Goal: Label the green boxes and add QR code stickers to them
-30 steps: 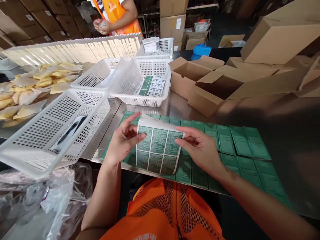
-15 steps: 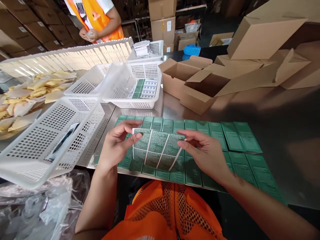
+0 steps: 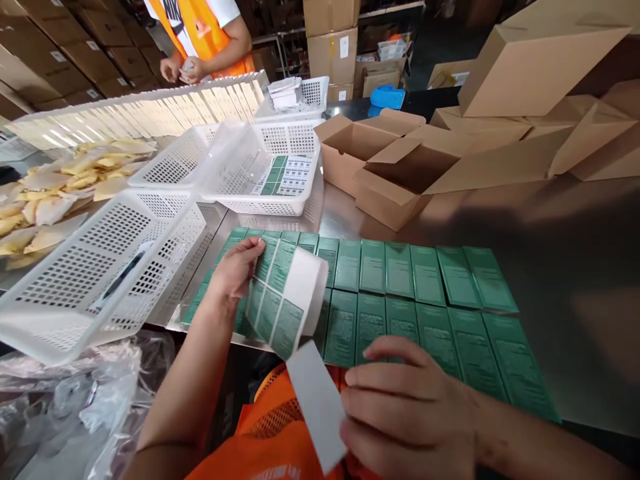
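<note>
A steel surface [image 3: 575, 280] is seen carrying everything, with open cardboard boxes [image 3: 395, 173] grouped toward its far right edge. White perforated baskets [image 3: 95, 267] are set along the left edge, the nearest one tilted over that edge, and a further basket [image 3: 280, 167] toward the far side holds a sheet of green and white labels. Two rows of flat green cartons [image 3: 425, 300] are laid side by side along the near edge. A sheet of green labels [image 3: 273, 300] is held above the left end of these rows, pinched at its upper edge by the left hand [image 3: 233, 273], whose fingers are closed on it. A white strip [image 3: 315, 400] from the sheet is gripped at the near edge by the right hand [image 3: 415, 413], its fingers curled shut around the strip.
</note>
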The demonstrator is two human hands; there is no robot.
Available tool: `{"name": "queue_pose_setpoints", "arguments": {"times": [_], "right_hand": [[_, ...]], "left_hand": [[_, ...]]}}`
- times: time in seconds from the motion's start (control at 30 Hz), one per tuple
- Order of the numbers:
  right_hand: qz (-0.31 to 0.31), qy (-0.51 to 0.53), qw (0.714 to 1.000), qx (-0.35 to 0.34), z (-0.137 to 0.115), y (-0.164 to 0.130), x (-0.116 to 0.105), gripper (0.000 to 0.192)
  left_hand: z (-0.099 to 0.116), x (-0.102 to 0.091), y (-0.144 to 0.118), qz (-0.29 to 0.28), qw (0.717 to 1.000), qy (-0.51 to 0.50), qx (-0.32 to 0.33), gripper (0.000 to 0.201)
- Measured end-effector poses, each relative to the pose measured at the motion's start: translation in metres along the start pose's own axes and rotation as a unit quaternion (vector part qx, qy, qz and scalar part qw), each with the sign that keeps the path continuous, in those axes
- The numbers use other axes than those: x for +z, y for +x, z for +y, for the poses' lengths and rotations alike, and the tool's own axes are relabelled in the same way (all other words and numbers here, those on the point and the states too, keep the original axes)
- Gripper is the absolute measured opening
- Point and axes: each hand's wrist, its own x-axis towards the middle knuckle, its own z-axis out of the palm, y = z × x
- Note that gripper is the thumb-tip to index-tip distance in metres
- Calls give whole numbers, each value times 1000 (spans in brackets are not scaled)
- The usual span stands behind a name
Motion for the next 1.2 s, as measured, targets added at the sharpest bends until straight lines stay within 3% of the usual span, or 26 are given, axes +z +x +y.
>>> {"name": "queue_pose_setpoints", "arguments": {"times": [0.07,0.17,0.27,0.33,0.4,0.47,0.63,0.87,1.2], "right_hand": [[3,67,996,62,10,5,-13,19],[47,121,956,263,52,10,-21,4],[20,199,849,489,102,5,-9,15],[-16,280,775,567,125,-2,4,25],[-30,321,731,602,136,-9,16,33],[-28,321,715,621,140,-16,24,37],[-37,306,715,627,144,-31,34,39],[-74,144,790,591,153,-41,44,22],[-112,69,812,568,155,-40,50,10]], "left_hand": [[2,-7,4,17,999,29,-20,27],[1,-4,-2,-18,996,80,-45,41],[-10,14,-16,-122,973,191,-39,42],[-20,29,-24,-194,942,274,-10,38],[-28,44,-30,-230,913,335,28,35],[-34,55,-32,-245,891,378,57,34],[-43,74,-29,-245,866,431,72,36],[-52,90,-22,-223,840,489,71,37],[-50,99,-16,-225,805,548,37,37]]}}
